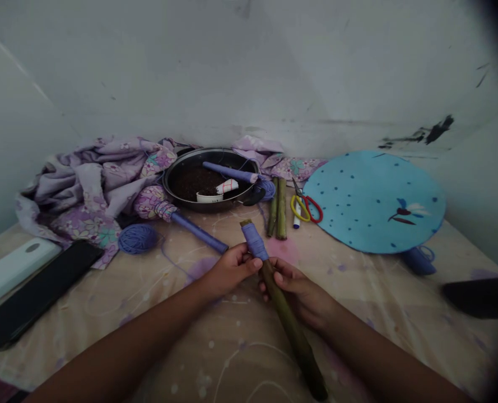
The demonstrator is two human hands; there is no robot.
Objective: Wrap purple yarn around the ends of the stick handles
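A long greenish-brown stick (288, 319) slants across the middle, its far end wrapped in purple yarn (255, 240). My left hand (234, 271) pinches at the lower edge of the wrapping, thumb on top. Just below, my right hand (293, 285) is closed round the bare wood. From the left, a thin purple strand (171, 258) leads toward my left hand from a ball of yarn (138, 239); whether it joins the wrapping is hidden. A purple-wrapped stick with a floral cloth head (200, 231) lies just beyond my left hand.
Behind stands a dark pan (171, 198) holding brown soil-like material, a purple-wrapped stick and a white cup. Two short sticks (281, 210), scissors (305, 204), a marker (297, 218) and a blue round board (370, 201) lie right. Floral cloth (101, 184) and a black phone (42, 291) are left.
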